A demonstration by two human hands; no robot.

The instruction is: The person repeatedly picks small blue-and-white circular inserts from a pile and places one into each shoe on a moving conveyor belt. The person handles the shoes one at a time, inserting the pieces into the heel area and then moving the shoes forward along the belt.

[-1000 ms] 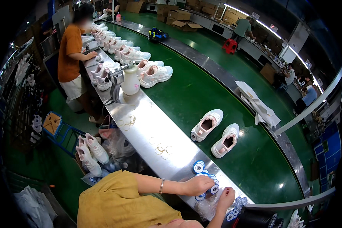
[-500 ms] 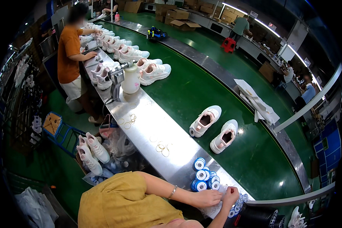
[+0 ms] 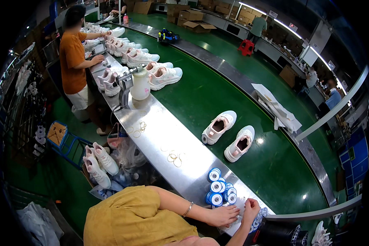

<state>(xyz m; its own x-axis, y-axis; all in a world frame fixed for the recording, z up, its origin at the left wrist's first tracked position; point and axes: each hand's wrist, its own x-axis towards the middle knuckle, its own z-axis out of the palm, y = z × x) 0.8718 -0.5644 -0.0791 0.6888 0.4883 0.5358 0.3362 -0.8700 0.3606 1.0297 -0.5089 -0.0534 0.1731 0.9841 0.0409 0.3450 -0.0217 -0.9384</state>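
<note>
Both hands work beside the blue spools (image 3: 218,192): left hand (image 3: 224,215) flat, fingers loose; right hand (image 3: 250,206) pinching something small. A careless nudge could roll spools off the table (image 3: 160,135).

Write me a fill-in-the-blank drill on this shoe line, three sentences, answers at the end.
1. The pair of white shoes lies on the ______ conveyor belt.
2. The left hand and right hand meet beside a cluster of ______ spools on the metal table.
3. The person in the ______ shirt stands at the far end of the table.

Missing words: green; blue; orange
</note>
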